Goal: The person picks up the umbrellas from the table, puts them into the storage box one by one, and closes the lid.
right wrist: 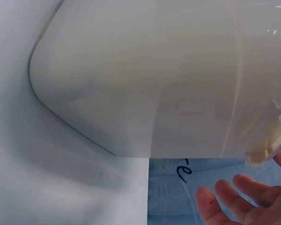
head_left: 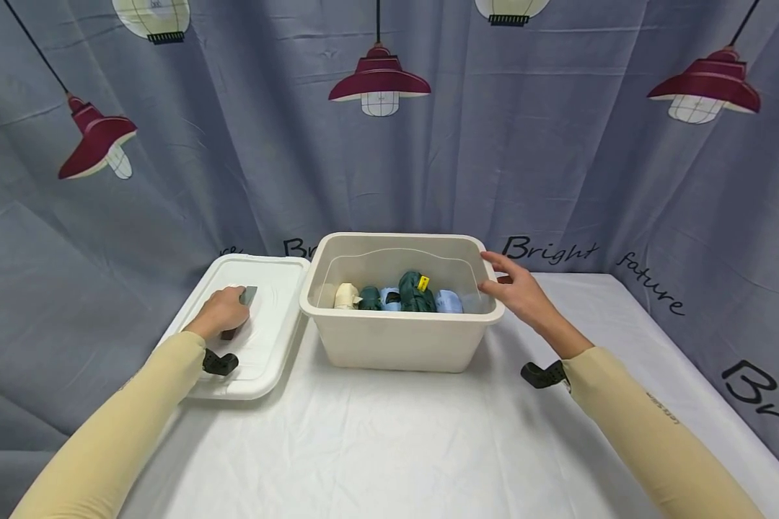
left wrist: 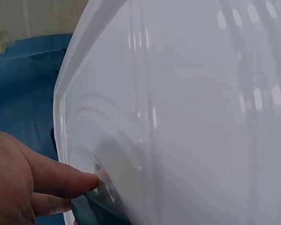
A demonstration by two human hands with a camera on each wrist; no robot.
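On the left, a white lid (head_left: 274, 339) lies flat on the table. My left hand (head_left: 223, 311) grips its grey-green handle (head_left: 249, 294); the left wrist view shows the thumb against the handle (left wrist: 96, 211). A cream storage bin (head_left: 399, 342) stands upright beside the lid. My right hand (head_left: 516, 288) is at its right rim, thumb and forefinger spread. Several fingers (right wrist: 241, 201) stand off the bin wall in the right wrist view. Inside the bin are rolled bundles: a cream one (head_left: 346, 296), a dark green one with a yellow tag (head_left: 415, 294), and light blue ones (head_left: 449, 301).
A white cloth covers the table (head_left: 428, 447). Behind it hangs a grey-blue curtain (head_left: 247, 144) printed with red lamps and lettering. The lid's right edge lies close to the bin's left side.
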